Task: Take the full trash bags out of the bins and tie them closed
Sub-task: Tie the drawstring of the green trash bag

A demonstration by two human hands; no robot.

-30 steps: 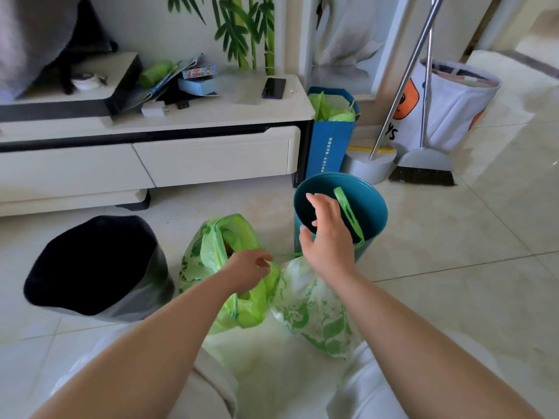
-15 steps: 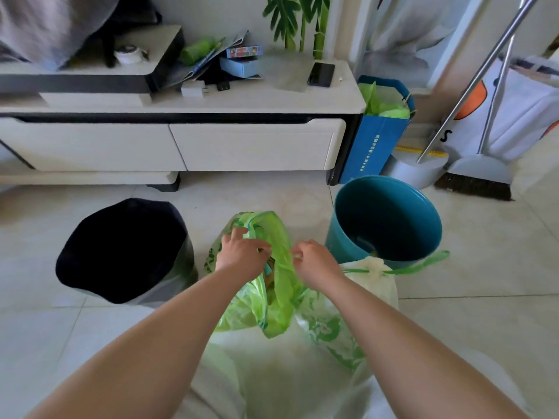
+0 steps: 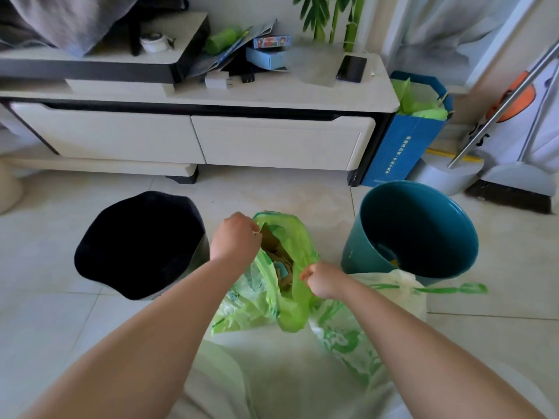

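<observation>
Between two bins (image 3: 142, 246), both hands (image 3: 234, 241) grip the green bag (image 3: 290, 303).

- The left forearm (image 3: 169, 322) rises from the bottom left corner, bare along its whole visible length, down to the wrist.
- The right forearm (image 3: 402, 328) rises from the bottom right corner, equally bare from the frame edge to the wrist.
- The left grip (image 3: 236, 240) is uncovered; its back and knuckles face the camera.
- The right grip (image 3: 325, 282) is uncovered too, with its back and wrist showing.
- Pale, off-white trousers (image 3: 217, 388) cover both legs at the bottom edge: soft, plain cloth in loose folds with a faint green cast, partly hidden beneath the arms.
</observation>
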